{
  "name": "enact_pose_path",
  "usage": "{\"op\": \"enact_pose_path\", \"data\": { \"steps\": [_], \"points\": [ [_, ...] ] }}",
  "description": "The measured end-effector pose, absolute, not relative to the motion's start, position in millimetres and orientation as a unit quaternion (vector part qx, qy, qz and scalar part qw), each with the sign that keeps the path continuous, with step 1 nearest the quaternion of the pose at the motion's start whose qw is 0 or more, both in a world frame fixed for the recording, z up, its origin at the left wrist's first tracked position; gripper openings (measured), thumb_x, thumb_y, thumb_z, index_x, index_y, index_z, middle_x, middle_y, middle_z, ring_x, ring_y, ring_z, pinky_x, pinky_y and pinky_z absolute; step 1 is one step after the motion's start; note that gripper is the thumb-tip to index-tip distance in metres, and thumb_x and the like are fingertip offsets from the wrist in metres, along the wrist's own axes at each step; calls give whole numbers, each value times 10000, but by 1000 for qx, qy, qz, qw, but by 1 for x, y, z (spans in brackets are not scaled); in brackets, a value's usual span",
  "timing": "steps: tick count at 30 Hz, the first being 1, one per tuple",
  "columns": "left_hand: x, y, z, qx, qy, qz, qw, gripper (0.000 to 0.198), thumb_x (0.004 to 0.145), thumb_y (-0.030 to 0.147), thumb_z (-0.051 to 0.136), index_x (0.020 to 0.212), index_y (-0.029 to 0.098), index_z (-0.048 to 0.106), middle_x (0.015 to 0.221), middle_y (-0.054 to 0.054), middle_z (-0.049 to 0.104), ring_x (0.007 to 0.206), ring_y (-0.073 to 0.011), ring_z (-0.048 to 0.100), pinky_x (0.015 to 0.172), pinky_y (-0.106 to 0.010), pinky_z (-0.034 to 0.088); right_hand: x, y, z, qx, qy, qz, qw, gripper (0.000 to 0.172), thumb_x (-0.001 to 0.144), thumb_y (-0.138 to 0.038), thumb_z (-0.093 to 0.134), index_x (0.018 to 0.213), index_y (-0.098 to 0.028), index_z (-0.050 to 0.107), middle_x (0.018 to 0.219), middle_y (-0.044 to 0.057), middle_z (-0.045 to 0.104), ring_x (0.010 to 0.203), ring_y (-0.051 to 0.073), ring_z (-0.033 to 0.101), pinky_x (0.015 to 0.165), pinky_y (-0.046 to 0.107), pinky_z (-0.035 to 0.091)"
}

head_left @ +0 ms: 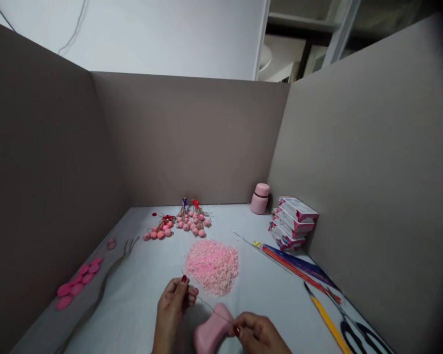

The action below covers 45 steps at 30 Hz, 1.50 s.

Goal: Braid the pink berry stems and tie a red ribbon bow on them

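Observation:
A thin string [209, 307] runs between my two hands, slightly slack. My left hand [174, 301] pinches one end between thumb and fingers, and a short tip sticks up past the thumb. At the other end, my right hand [259, 332] has its fingertips closed on the same string. Below it lies a smooth pink bar of soap [211, 328], narrowed at its middle. A small pink piece at the right fingertips is mostly hidden. Just beyond my hands is a heap of pink shavings [212, 265].
Bunches of pink balls [160, 230] lie at the back. Pink discs [77, 282] and long twine strands [105, 282] are on the left. On the right are a pink jar [260, 198], stacked boxes [293, 221], ribbons [295, 265], a yellow-handled knife [328, 319] and scissors [358, 332]. Grey panels [192, 137] enclose the table.

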State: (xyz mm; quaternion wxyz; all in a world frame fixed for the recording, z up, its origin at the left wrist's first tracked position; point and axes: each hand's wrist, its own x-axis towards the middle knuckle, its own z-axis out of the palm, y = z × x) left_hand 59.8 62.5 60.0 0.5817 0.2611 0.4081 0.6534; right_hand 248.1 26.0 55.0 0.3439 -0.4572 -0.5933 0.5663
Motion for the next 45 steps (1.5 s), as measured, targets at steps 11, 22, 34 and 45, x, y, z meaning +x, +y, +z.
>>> {"op": "enact_pose_path", "data": {
  "steps": [11, 22, 34, 45],
  "points": [
    [58, 60, 67, 96, 375, 659, 645, 198, 830, 6, 427, 862, 120, 586, 659, -3, 609, 548, -35, 594, 533, -106, 485, 248, 26, 52, -259, -262, 878, 307, 214, 603, -298, 698, 739, -149, 626, 314, -130, 289, 296, 26, 107, 318, 156, 73],
    [61, 63, 64, 188, 369, 693, 590, 169, 737, 276, 645, 868, 201, 570, 787, -12, 675, 591, -81, 588, 519, -147, 472, 240, 29, 53, -188, -254, 903, 291, 174, 673, -281, 688, 796, -173, 628, 309, -122, 366, 239, 20, 160, 274, 148, 69],
    [77, 55, 60, 355, 437, 581, 587, 216, 725, 341, 639, 640, 150, 586, 561, 16, 598, 530, -86, 473, 531, -182, 372, 228, 33, 49, -281, -326, 840, 330, 335, 681, -428, 655, 789, -116, 593, 329, -95, 430, 257, 11, 275, 311, 150, 130],
    [80, 52, 56, 310, 432, 588, 610, 220, 773, 407, 564, 797, 188, 579, 716, 2, 620, 627, -120, 550, 567, -212, 426, 228, 39, 75, -300, -210, 812, 455, 257, 665, -296, 713, 803, -174, 534, 630, 12, 665, 558, 96, 596, 479, 162, 378]
  ]
}}
